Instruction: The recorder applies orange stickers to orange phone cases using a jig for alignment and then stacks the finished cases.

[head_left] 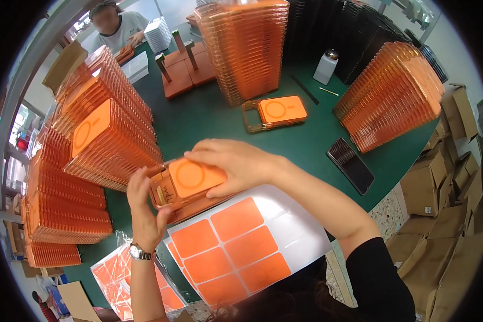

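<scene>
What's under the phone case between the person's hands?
Along the near side of the phone case, a strip of reddish-brown base shows. The case, left hand and right hand hide the rest.

Glossy translucent plastic case [189,178], smooth paper sheet [303,229], matt cardboard boxes [424,189].

So much orange lol. The see-through orange rectangular case [162,189] near the middle has a bright orange flat panel [190,176] with a darker orange ring. The glossy white flat sheet [300,228] at the near edge carries a grid of rounded orange squares [250,247]. Smooth tabletop [193,118] is dark green. Far middle, the tall stack of translucent orange cases [247,53] looks striped. Right: glossy black rectangular phone [351,166], tan-brown cardboard boxes [423,188].
</scene>
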`<state>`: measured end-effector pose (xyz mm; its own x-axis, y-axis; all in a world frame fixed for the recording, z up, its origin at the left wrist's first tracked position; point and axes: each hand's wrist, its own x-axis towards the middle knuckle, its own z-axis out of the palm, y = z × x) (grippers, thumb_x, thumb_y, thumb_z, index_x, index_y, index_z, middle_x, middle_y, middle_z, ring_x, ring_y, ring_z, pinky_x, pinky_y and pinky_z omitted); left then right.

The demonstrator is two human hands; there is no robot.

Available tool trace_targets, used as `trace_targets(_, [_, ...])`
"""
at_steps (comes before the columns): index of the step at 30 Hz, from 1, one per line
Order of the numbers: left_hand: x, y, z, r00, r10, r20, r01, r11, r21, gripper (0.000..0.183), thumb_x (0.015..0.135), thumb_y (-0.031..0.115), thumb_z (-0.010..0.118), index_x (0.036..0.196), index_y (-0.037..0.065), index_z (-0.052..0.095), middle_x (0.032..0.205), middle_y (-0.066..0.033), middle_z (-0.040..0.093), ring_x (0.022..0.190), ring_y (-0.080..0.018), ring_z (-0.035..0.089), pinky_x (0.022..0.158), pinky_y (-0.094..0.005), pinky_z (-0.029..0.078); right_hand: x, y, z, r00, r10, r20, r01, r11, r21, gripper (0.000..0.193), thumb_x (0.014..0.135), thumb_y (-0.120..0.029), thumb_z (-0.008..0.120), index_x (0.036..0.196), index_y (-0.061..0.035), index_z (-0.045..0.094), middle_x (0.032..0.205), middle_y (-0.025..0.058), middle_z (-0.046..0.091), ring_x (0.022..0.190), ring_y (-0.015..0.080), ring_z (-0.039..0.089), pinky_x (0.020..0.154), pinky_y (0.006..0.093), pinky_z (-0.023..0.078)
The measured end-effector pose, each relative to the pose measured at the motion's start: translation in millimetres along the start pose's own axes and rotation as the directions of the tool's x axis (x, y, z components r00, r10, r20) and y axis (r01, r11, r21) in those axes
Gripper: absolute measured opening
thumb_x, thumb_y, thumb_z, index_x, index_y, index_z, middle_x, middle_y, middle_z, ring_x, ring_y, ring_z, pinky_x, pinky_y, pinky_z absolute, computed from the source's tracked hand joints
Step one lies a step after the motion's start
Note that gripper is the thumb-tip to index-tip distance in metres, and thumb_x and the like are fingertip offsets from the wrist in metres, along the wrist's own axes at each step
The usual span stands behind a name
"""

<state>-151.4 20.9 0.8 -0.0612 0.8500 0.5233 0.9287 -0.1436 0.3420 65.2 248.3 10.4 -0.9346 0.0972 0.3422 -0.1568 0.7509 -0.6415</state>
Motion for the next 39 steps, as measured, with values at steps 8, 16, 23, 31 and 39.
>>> trace_targets(8, [-41,77,-1,0.984,-0.179,0.020,0.177,0.944,-0.277,0.069,0.094,0.041,0.063,0.147,0.000,0.045,0.153,-0.0228,0.045,0.137,-0.0410,0.048,0.112,-0.0506,0.039,-58,70,-124,0.896,0.412,-0.166,-0.445,0.824,-0.352,0.095,0.070,-0.027,0.082,0.150,0.0027,0.041,0.141,0.0181,0.046,0.130,0.0355,0.051,0.111,0.0377,0.043])
trace_targets(16, [-70,108,50,0.920,-0.203,0.334,0.289,0.930,-0.229,0.039,0.082,0.008,0.071,0.120,0.004,0.065,0.140,-0.0167,0.057,0.132,-0.0406,0.051,0.108,-0.0511,0.044,-61,98,-131,0.759,0.651,0.020,-0.596,0.707,-0.381,0.088,0.071,-0.022,0.078,0.147,0.0040,0.042,0.146,0.0157,0.043,0.132,0.0321,0.051,0.112,0.0363,0.043])
trace_targets(23, [-81,111,62,0.923,-0.211,0.321,0.268,0.953,-0.144,0.039,0.082,0.004,0.070,0.121,0.006,0.066,0.139,-0.0154,0.057,0.133,-0.0398,0.051,0.109,-0.0521,0.043,-66,82,-138,0.705,0.706,0.062,-0.612,0.650,-0.450,0.089,0.073,-0.023,0.078,0.150,0.0008,0.041,0.145,0.0154,0.047,0.135,0.0323,0.050,0.115,0.0373,0.041])
trace_targets(31, [-82,111,63,0.954,-0.103,0.280,0.116,0.993,-0.029,0.040,0.082,0.003,0.070,0.122,0.008,0.066,0.139,-0.0134,0.058,0.132,-0.0396,0.051,0.107,-0.0531,0.045,-87,-16,-70,0.938,0.317,-0.140,-0.346,0.872,-0.345,0.048,0.085,-0.015,0.071,0.128,0.0023,0.060,0.129,0.0208,0.061,0.125,0.0353,0.057,0.106,0.0421,0.046])
trace_targets(39, [-80,129,78,0.929,-0.154,0.337,0.181,0.982,-0.049,0.042,0.091,0.016,0.070,0.133,0.015,0.065,0.148,-0.0071,0.055,0.141,-0.0335,0.046,0.117,-0.0532,0.035,-156,-161,113,0.910,0.383,0.161,-0.342,0.911,-0.231,0.031,0.082,-0.010,0.069,0.109,0.0034,0.062,0.109,0.0163,0.059,0.103,0.0340,0.056,0.087,0.0427,0.048])
